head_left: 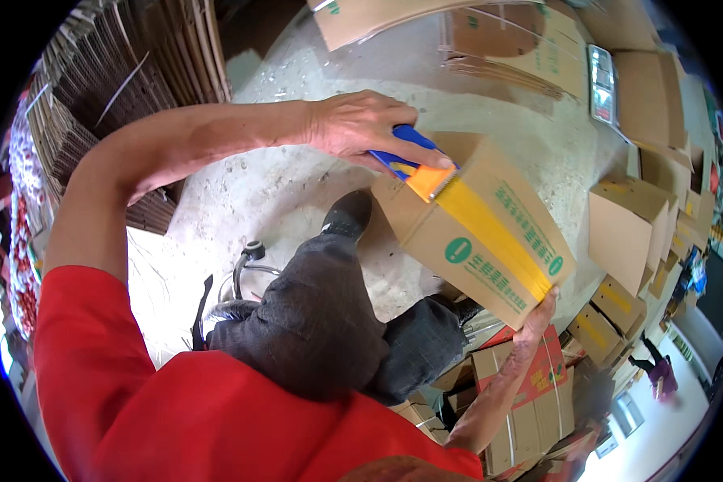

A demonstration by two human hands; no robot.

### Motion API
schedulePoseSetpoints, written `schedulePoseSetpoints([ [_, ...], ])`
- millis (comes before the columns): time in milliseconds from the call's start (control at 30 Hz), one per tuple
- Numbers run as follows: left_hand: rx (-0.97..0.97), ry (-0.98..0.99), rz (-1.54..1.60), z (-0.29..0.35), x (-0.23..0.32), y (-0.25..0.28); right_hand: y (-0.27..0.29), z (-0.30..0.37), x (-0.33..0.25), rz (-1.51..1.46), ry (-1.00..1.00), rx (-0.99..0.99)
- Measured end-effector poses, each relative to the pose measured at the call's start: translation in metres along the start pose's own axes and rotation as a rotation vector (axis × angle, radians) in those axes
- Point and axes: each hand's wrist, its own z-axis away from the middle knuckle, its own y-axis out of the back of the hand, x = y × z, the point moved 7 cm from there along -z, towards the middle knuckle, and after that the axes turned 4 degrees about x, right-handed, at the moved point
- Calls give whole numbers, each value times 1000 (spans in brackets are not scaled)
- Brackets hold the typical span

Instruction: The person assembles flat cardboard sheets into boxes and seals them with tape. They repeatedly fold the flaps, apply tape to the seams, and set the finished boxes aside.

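Note:
A brown cardboard box [426,233] with green print is held tilted in front of my legs. A strip of yellow packing tape [490,229] runs along its face to the far right edge. My left hand [365,128] is closed around a blue and orange tape dispenser [414,161]. Its orange head rests on the box at the left end of the tape strip. My right hand [538,313] grips the box's lower right corner by the other end of the tape; some of its fingers are hidden.
Flattened cardboard stacks [108,72] stand at the upper left. More flat cardboard [530,48] lies at the top. Open boxes [631,225] and taped boxes [606,317] line the right. A red-and-brown carton [530,386] is at lower right. A person [663,373] is far right.

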Motion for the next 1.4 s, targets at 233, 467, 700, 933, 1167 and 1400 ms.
schedulePoseSetpoints([
  [233, 24, 7, -3, 4, -4, -3, -3, 8, -7, -10, -60, -35],
  [467, -232, 160, -104, 42, -49, -61, -6, 7, -6, -6, -69, 2],
  [700, -316, 190, -126, 65, -82, -98, -11, 16, -9, -60, -78, 16],
  [933, -423, 135, -265, 34, -65, -78, -11, 10, -6, -70, -88, -43],
  [1167, -934, -24, -733, -8, -17, -116, 12, 7, 7, -6, -50, 32],
  [1400, -852, 656, 25, 82, -77, -105, 2, -6, -5, 43, 59, -91],
])
